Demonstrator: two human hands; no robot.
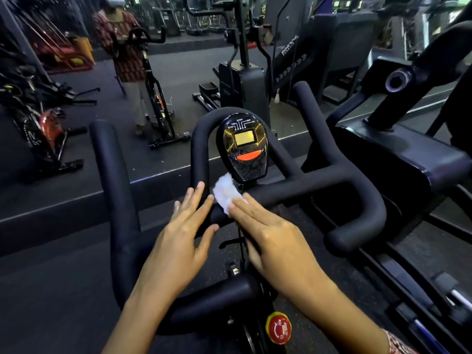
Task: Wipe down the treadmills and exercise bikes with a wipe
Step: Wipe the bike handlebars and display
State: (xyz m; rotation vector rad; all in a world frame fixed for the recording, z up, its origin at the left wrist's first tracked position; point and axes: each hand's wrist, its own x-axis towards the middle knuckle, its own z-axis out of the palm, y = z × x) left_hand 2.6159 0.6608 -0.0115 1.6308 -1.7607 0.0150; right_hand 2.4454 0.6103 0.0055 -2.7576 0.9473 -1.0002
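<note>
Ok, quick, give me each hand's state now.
Left hand: open, fingers straight, over the bike handlebar, holding nothing.
Right hand: open, straight fingers pressing the white wipe onto the bike handlebar.

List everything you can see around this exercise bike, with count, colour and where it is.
handlebar: one, black, centre foreground
console: one, black with yellow screen and orange button, inside the handlebar's middle loop
wipe: one, white, on the crossbar below the console
knob: one, red, yellow rim, bottom centre
bike with red wheel: one, black, far left
upright bike: one, black, back left, beside a person in a patterned top
elliptical: one, dark, centre back
large machine: one, black, right
left hand: one, fingers straight, left of the wipe
right hand: one, fingertips pressing the wipe
</note>
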